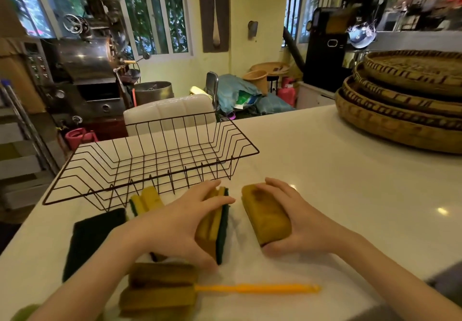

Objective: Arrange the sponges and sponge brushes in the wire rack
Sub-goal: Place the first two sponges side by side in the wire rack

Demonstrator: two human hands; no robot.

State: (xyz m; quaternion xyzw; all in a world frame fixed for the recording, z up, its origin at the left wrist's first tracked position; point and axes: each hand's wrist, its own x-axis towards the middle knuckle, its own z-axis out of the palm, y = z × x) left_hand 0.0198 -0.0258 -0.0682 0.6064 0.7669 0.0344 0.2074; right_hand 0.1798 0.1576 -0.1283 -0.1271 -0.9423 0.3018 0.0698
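Sponges carry no writing we can read. Our left hand (175,223) wraps its fingers around a green-backed sponge (217,225); our right hand (297,223) grips a plain yellow sponge (266,217), both on the bench (337,170) before the empty wire rack (150,160).

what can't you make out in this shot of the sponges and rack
Head view only:
- Sponge brush: head blurred near the bottom edge.
- Sponge under the left hand: top hidden by the fingers.
- Plain sponge: right side hidden by the right hand.
- Second sponge: partly behind the left wrist.
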